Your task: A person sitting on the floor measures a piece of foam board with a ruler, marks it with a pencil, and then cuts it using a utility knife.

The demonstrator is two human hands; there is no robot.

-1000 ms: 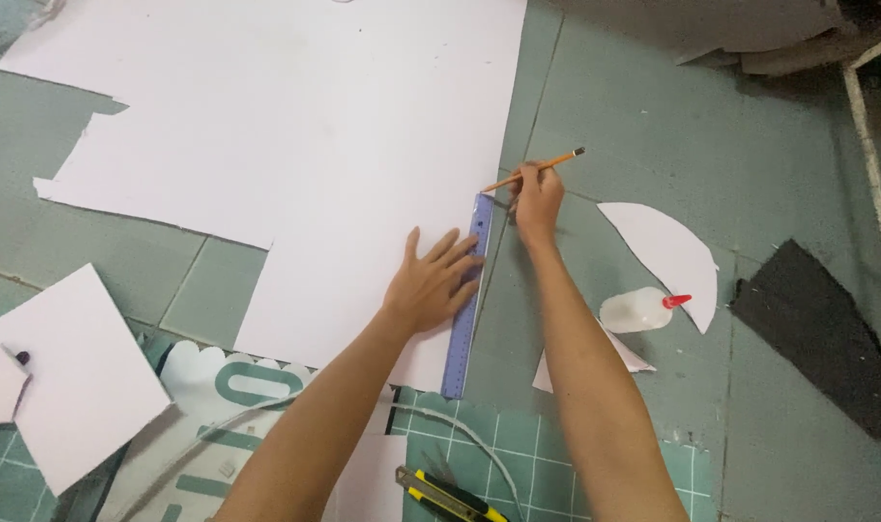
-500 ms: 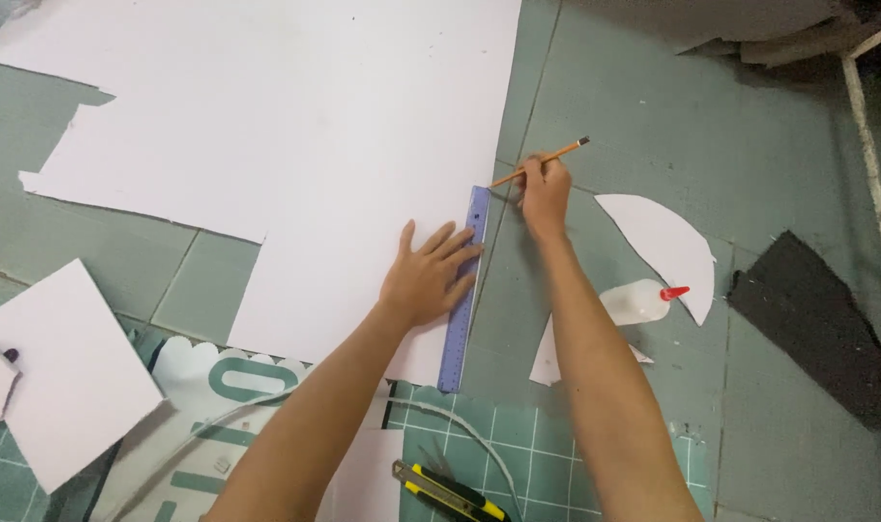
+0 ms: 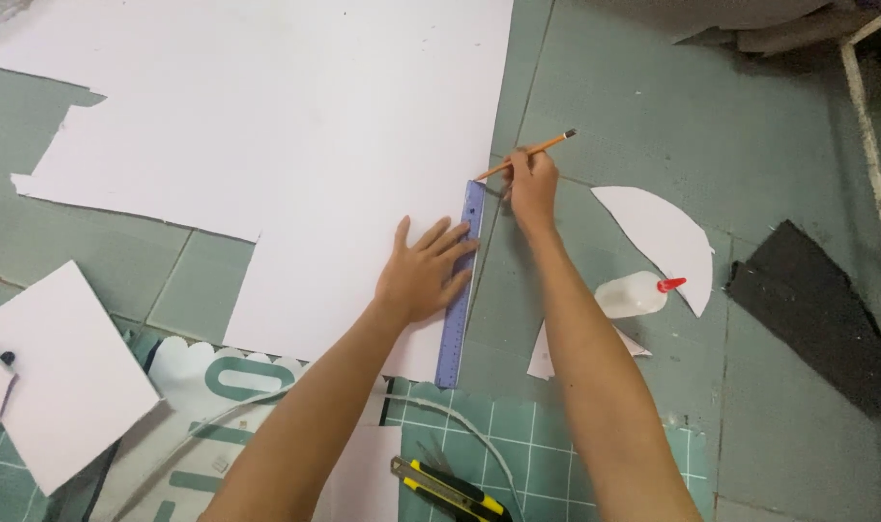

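Right hand: the right hand (image 3: 534, 184) pinches a slim orange wooden pencil (image 3: 523, 156), tip down at the top end of the ruler.
Left hand: the left hand (image 3: 424, 271) lies flat with fingers spread wide, pressing on the ruler.
Ruler: a long translucent blue plastic ruler (image 3: 459, 287) runs along the right edge of the large white paper sheet (image 3: 295, 135) on the green tiled floor (image 3: 711, 126).
Nearby: a white glue bottle with a red cap (image 3: 637, 293) lies just beside the right forearm, near a curved white paper offcut (image 3: 664, 238).
Near edge: a yellow-and-black utility knife (image 3: 447, 487) rests on a green gridded cutting mat (image 3: 527, 440); its blade seems retracted, hard to tell.
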